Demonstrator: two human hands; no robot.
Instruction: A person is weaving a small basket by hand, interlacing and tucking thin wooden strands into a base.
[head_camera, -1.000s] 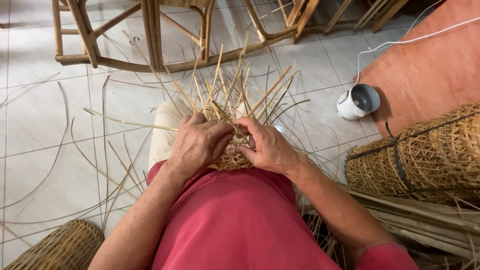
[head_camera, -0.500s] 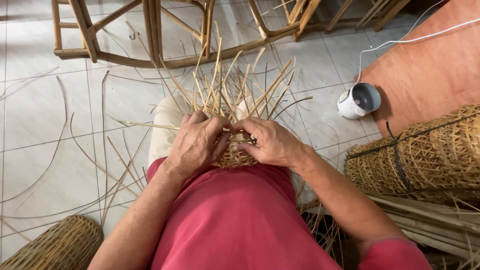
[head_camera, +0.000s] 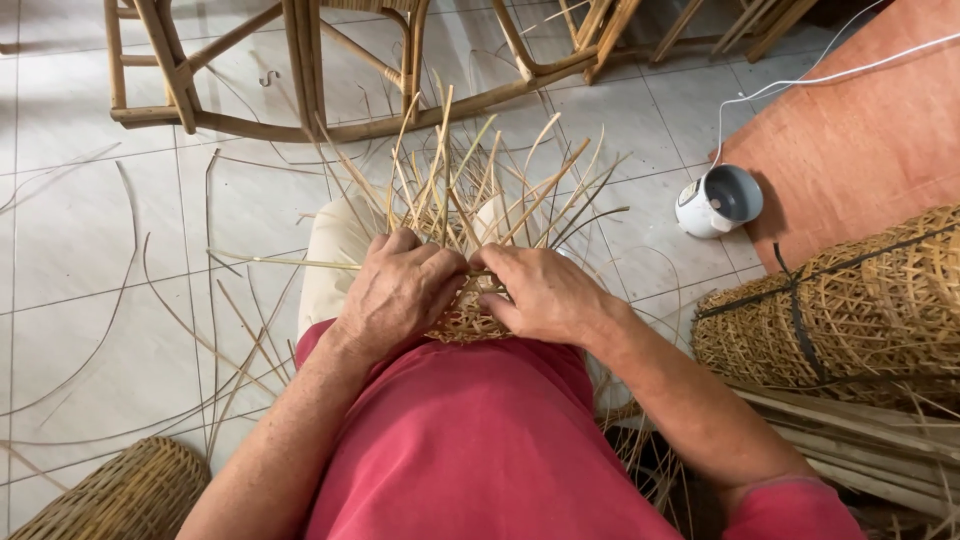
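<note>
Pale grey floor tiles (head_camera: 90, 240) with thin dark joints spread under you, littered with long loose cane strips (head_camera: 130, 300) that curve across the left half of the floor. Along the far edge stands a bare rattan chair frame (head_camera: 300, 110), its curved runner resting on the tiles. At the far right corner lies a reddish-brown board (head_camera: 860, 140), with a thin white cable (head_camera: 800, 80) trailing over it down to a small white round appliance with a dark open top (head_camera: 718, 200), which sits at the board's near left edge. Just nearer you, against the right edge, a roll of open-weave cane webbing bound with a black strap (head_camera: 850, 310) lies on its side above a bundle of split cane lengths (head_camera: 870, 440). At the near left corner you can see the rounded top of a tightly woven wicker basket (head_camera: 120, 495).

Your small half-woven basket of pale cane (head_camera: 462, 322) rests in your lap, over your red shirt (head_camera: 480, 440) and cream trousers (head_camera: 335, 250), its unwoven stakes (head_camera: 470, 180) fanning up and away from you. Your left hand (head_camera: 400, 290) is curled over the basket's left rim, fingers closed onto the weave. Your right hand (head_camera: 540, 292) presses on the right rim, thumb and fingertips pinched on a strand where the two hands meet. No labels or signs are readable anywhere.
</note>
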